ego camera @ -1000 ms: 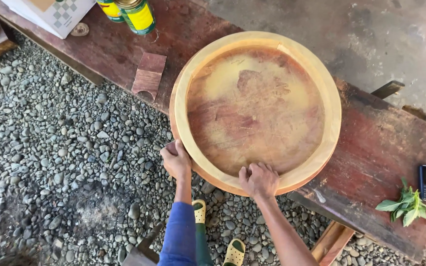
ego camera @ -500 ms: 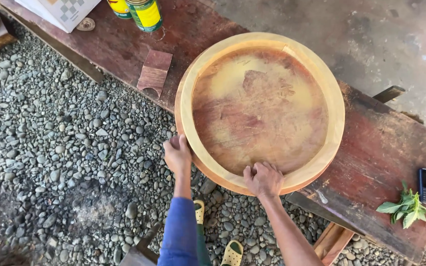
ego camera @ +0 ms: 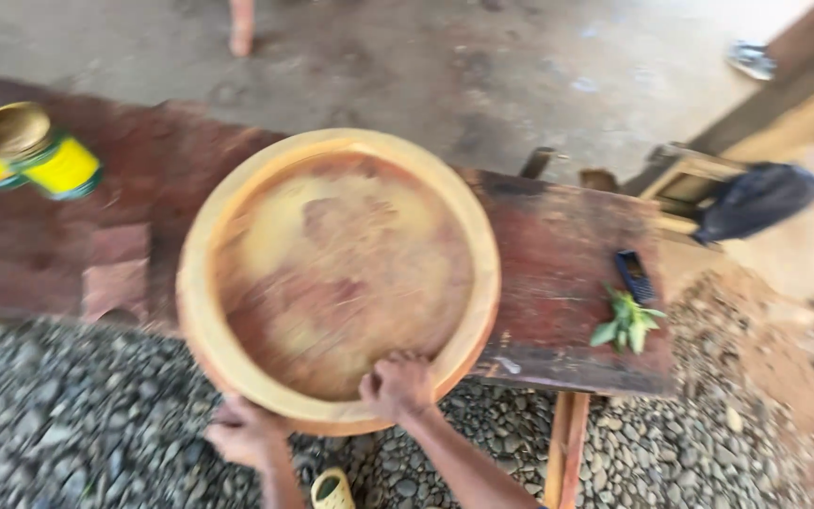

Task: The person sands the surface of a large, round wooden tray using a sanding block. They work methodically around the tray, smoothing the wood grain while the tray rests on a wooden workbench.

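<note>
Hands (ego camera: 398, 386) grip blurred wooden tray (ego camera: 202, 311).

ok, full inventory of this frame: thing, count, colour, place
tray: 1, round, tan rim, reddish-brown inside, mid bench, near edge overhanging
bench: 1, dark red wood, across frame
cans: at least 2, yellow-green, bench far left
sandpaper: 2 reddish pieces, left of tray
phone: 1, dark, bench right
leaves: 1 green sprig, by phone
gravel: grey, under bench
sandal: 1, yellow, bottom edge
left hand: under tray's near rim
right hand: gripping near rim
</note>
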